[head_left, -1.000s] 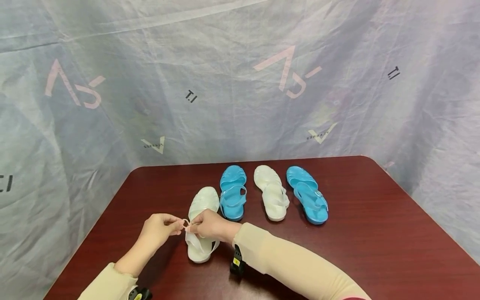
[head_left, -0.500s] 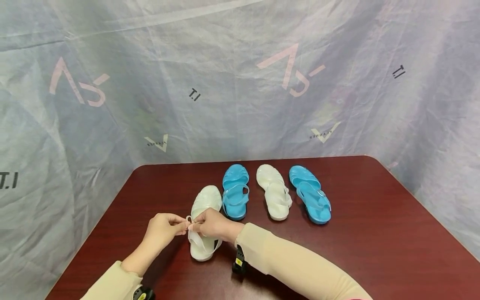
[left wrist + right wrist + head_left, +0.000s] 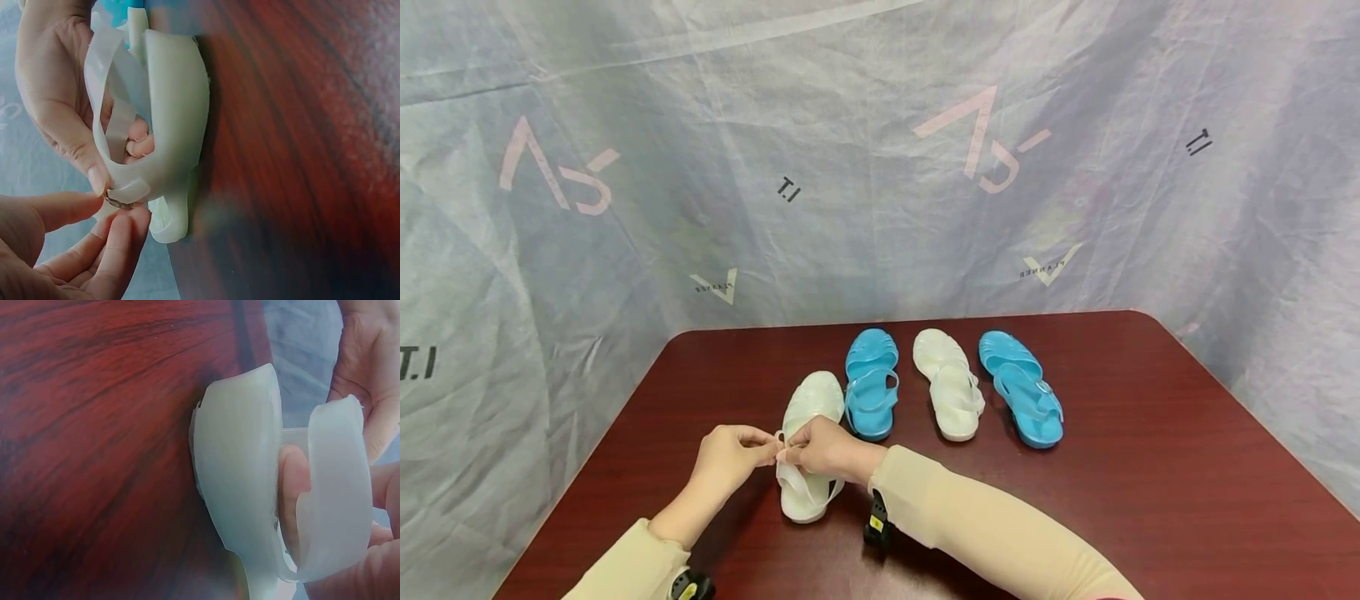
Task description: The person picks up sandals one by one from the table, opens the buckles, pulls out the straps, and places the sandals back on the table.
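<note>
A white jelly sandal [image 3: 815,396] lies at the left of the group, toe pointing away. My left hand [image 3: 726,458] comes in from its left side; in the left wrist view, thumb and fingertips pinch a small metal buckle [image 3: 119,202] on the ankle strap [image 3: 97,81]. Reaching across the sandal, my right hand [image 3: 829,450] holds the strap beside the buckle, its thumb outside and its other fingertips [image 3: 140,145] showing inside the strap loop. The right wrist view shows the sandal's heel [image 3: 240,444] resting on the table, with the strap [image 3: 340,494] standing above it.
To the right stand a blue sandal [image 3: 871,354], a second white sandal [image 3: 934,350] and another blue sandal [image 3: 1003,354], toes away. They rest on a dark red wooden table [image 3: 1150,467]. A grey printed cloth [image 3: 865,167] hangs behind.
The view shifts slightly, so the sandals appear a little further right. My left hand has come closer to the right hand at the strap; the sandal stays in place on the table.
</note>
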### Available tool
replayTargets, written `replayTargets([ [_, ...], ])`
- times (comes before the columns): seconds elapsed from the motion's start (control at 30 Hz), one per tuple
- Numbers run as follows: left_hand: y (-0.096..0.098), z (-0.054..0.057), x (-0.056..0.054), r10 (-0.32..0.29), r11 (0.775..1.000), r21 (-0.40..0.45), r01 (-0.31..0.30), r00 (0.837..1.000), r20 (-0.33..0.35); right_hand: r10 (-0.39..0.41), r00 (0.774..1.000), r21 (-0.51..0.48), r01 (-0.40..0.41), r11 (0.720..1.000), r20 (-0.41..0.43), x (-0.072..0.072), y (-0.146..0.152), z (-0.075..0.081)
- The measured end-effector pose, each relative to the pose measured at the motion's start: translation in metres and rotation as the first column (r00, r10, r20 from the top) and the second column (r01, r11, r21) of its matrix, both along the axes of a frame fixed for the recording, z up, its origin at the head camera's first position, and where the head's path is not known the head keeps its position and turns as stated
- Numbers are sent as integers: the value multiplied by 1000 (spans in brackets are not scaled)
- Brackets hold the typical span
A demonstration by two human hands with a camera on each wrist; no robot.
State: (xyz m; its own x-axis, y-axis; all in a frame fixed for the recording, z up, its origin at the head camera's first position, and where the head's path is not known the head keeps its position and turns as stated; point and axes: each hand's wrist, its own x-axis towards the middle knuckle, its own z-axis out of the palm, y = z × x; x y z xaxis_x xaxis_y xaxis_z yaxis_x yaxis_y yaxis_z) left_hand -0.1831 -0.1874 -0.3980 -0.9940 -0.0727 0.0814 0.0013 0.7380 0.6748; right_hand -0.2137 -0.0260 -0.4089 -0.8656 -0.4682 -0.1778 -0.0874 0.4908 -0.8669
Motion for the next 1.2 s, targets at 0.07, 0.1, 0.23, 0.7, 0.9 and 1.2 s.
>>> replayTargets([
  [0.07,0,0,0,1,1000,6,-1,1000,0,4,1000,1,-4,1000,1,0,0,0],
  [0.1,0,0,-1,-1,1000,6,1,1000,-3,5,1000,-2,-5,1000,5,-1,0,0],
  [0.23,3,1,-1,-22,1000,-6,22,999,-32,-1,1000,3,1,1000,-7,1,0,1],
  [0.7,12,8,0,-86,990,-123,70,987,-134,25,998,-11,-26,1000,-56,4,-1,1],
  [0.9,6,8,-1,-81,987,-149,62,989,-123,56,997,-10,-57,998,-50,5,-1,0],
  [1.2,7,14,-1,-85,987,-151,62,985,-149,50,998,-2,-50,999,-35,3,1,5],
])
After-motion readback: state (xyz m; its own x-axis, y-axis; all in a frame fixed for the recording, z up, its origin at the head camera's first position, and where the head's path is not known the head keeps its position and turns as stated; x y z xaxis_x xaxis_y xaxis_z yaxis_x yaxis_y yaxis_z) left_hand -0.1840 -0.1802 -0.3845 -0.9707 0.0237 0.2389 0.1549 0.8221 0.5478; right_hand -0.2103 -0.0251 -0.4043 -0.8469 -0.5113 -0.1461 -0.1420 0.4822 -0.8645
